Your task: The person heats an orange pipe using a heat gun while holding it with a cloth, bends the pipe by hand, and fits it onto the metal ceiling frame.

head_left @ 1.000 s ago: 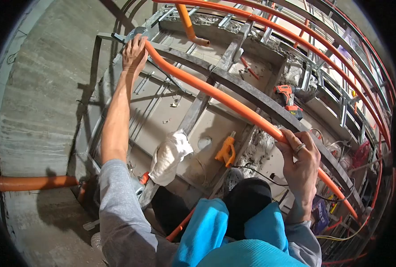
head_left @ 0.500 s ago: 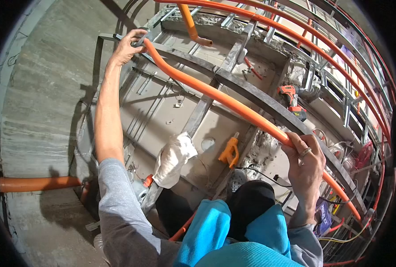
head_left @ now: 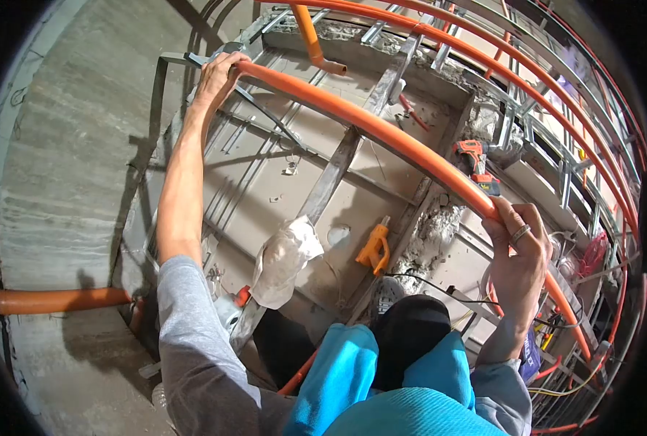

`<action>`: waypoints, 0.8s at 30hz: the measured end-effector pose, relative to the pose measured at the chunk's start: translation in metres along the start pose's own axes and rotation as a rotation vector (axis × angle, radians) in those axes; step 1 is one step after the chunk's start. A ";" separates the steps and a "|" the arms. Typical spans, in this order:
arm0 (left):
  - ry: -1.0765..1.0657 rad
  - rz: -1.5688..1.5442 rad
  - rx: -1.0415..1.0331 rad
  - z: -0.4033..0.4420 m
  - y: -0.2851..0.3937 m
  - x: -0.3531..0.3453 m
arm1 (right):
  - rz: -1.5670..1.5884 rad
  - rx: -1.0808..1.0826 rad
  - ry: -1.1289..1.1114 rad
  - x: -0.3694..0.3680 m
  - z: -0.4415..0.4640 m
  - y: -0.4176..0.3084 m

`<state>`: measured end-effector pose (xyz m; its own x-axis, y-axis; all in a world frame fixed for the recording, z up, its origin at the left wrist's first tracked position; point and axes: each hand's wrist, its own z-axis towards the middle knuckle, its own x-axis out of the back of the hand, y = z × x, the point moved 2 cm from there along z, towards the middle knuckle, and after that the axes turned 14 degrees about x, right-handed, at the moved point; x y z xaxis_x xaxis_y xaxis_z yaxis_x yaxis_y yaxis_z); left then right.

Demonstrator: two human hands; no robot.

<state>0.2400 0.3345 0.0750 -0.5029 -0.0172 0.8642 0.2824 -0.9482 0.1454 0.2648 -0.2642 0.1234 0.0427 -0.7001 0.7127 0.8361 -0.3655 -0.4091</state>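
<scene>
Where the orange pipe [head_left: 381,131] is found: it is held slantwise across the view, from upper left to lower right — slightly bowed along its length.
Left hand [head_left: 218,78]: closed over the upper end of the pipe, with the arm [head_left: 182,189] stretched far out.
Right hand [head_left: 521,240]: the pipe is gripped between thumb and fingers, and a ring [head_left: 519,232] is worn; past this hand the pipe is continued toward lower right.
Drill [head_left: 472,154]: laid near the pipe — a little above the right hand in the view.
Yellow-orange tool [head_left: 373,248]: seen on the floor [head_left: 367,196], between the whitish bundle [head_left: 287,261] and the right hand.
</scene>
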 end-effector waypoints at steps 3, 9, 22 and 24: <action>0.021 -0.072 -0.027 0.003 -0.004 -0.003 | -0.074 -0.048 -0.065 0.003 0.007 0.003; -0.073 -0.338 0.051 0.006 -0.010 -0.002 | -0.025 -0.099 -0.030 0.002 0.010 0.012; -0.208 -0.491 0.134 0.011 -0.020 -0.002 | -0.009 -0.015 -0.108 -0.005 -0.008 0.000; -0.280 -0.555 0.182 0.013 -0.019 0.002 | 0.022 -0.051 -0.137 -0.006 -0.007 -0.010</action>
<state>0.2444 0.3565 0.0799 -0.3889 0.5671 0.7260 0.1882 -0.7226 0.6652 0.2518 -0.2607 0.1193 0.1383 -0.6194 0.7728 0.8054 -0.3838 -0.4518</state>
